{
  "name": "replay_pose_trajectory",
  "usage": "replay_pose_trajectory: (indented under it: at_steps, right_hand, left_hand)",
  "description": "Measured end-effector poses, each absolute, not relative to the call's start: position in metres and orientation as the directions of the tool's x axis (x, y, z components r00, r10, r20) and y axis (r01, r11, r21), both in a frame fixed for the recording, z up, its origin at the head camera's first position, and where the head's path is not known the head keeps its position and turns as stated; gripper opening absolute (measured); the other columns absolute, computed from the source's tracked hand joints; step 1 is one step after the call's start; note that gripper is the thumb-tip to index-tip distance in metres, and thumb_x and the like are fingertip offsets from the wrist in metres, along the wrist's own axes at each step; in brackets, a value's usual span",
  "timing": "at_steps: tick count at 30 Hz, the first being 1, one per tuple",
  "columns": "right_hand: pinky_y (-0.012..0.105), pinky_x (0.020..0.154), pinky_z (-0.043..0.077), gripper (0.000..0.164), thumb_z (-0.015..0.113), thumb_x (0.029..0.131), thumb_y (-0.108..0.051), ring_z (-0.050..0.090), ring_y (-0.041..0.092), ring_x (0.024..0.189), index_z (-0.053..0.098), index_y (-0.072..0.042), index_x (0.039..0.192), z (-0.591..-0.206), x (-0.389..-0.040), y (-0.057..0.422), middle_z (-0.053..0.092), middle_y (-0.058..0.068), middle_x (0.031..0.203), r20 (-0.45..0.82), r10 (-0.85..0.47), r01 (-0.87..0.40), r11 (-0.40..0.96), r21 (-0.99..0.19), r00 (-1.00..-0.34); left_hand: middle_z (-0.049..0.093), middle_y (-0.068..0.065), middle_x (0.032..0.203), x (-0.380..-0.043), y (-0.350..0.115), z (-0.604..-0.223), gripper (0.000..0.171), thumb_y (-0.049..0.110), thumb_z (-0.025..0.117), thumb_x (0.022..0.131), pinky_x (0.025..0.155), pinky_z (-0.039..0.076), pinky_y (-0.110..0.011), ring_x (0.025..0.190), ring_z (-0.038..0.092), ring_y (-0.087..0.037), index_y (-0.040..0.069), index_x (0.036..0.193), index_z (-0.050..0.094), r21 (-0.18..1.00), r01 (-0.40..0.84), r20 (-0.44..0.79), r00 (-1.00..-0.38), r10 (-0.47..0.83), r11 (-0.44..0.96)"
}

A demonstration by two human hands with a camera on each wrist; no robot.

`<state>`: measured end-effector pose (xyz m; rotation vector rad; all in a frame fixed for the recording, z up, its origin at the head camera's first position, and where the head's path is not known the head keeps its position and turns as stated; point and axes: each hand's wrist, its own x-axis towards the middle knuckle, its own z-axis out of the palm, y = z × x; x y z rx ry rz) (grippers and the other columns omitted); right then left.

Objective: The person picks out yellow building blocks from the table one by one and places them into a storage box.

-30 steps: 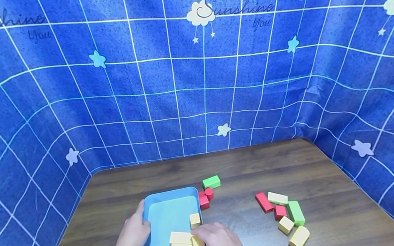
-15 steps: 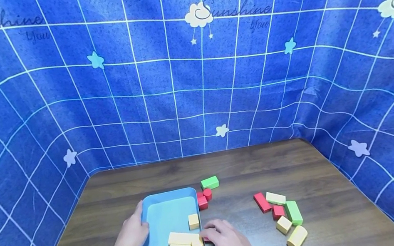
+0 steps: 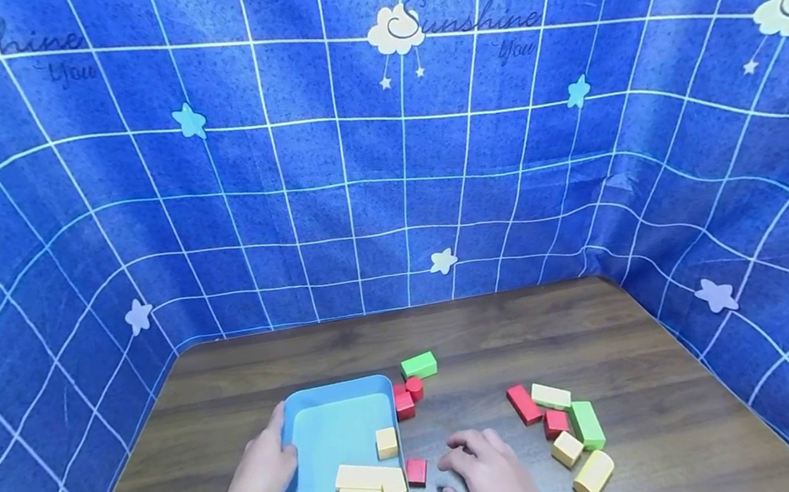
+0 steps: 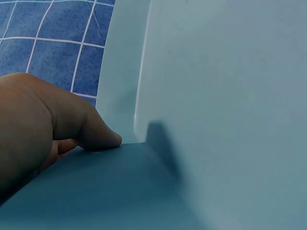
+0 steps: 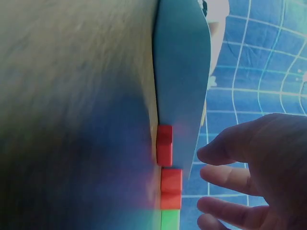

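My left hand (image 3: pixel 260 471) grips the left wall of a blue tray (image 3: pixel 328 396), thumb over the rim on the inner side in the left wrist view. Inside the tray lie two flat cream blocks (image 3: pixel 359 478), a small cream cube (image 3: pixel 388 444) behind them and another cream block (image 3: pixel 395 491) on their right end. To the right of the tray hovers my right hand (image 3: pixel 491 476), fingers apart and holding nothing. Between it and the tray wall sits a small red block (image 3: pixel 416 471). In the right wrist view that red block (image 5: pixel 164 145) stands against the tray's side.
Red blocks (image 3: pixel 405 406) and a green block (image 3: pixel 419 366) stand by the tray's far right corner. On the right is a loose group with a red block (image 3: pixel 524 404), a green block (image 3: pixel 587 425) and a cream cylinder (image 3: pixel 593 476). A blue curtain (image 3: pixel 388 196) surrounds the wooden table (image 3: pixel 288 353).
My right hand has let go of the cream block at the tray's right wall and drawn back to the right, uncovering the small red block. My left hand stays on the tray.
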<state>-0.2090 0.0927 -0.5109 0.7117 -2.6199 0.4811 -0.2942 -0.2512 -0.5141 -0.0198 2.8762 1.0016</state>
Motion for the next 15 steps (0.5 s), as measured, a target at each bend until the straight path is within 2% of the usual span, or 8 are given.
replay_pose_trajectory:
  at_steps: [3, 5, 12, 15]
  right_hand:
    - [0.047, 0.074, 0.047, 0.019, 0.069, 0.078, -0.038, 0.046, 0.018, 0.099, 0.068, -0.029, 0.095, -0.512, -0.210, 0.100, 0.056, -0.003, 0.114, 0.436, -0.375, -0.508, 0.827, -0.240, -0.818]
    - [0.046, 0.073, 0.045, 0.019, 0.070, 0.077, -0.037, 0.045, 0.019, 0.100, 0.068, -0.029, 0.094, -0.513, -0.210, 0.104, 0.057, -0.002, 0.114, 0.455, -0.350, -0.492, 0.836, -0.242, -0.819]
    - [0.046, 0.075, 0.041, 0.021, 0.073, 0.071, -0.037, 0.043, 0.020, 0.105, 0.068, -0.030, 0.091, -0.514, -0.211, 0.120, 0.058, -0.003, 0.113, 0.524, -0.230, -0.399, 0.886, -0.236, -0.820]
    - [0.048, 0.079, 0.040, 0.021, 0.073, 0.071, -0.039, 0.043, 0.020, 0.105, 0.068, -0.032, 0.090, -0.514, -0.210, 0.126, 0.058, -0.004, 0.114, 0.517, -0.180, -0.343, 0.909, -0.238, -0.837]
  left_hand:
    - [0.025, -0.028, 0.147, -0.294, -0.251, -0.513, 0.068, 0.009, 0.040, 0.095, 0.095, 0.035, -0.066, 0.120, 0.040, -0.042, 0.007, 0.151, 0.003, 0.615, -0.055, -0.106, -0.994, 0.014, 0.786]
    - [0.025, -0.027, 0.147, -0.294, -0.251, -0.514, 0.067, 0.009, 0.040, 0.095, 0.092, 0.040, -0.062, 0.117, 0.043, -0.040, 0.008, 0.151, 0.003, 0.614, -0.064, -0.114, -0.993, 0.007, 0.787]
    - [0.025, -0.027, 0.147, -0.294, -0.251, -0.513, 0.067, 0.009, 0.040, 0.095, 0.091, 0.041, -0.061, 0.117, 0.042, -0.040, 0.007, 0.151, 0.003, 0.617, -0.059, -0.111, -0.994, 0.012, 0.784]
    - [0.027, -0.028, 0.146, -0.294, -0.251, -0.513, 0.067, 0.009, 0.041, 0.095, 0.083, 0.046, -0.052, 0.108, 0.048, -0.035, 0.007, 0.151, 0.004, 0.608, -0.050, -0.098, -0.995, 0.013, 0.793]
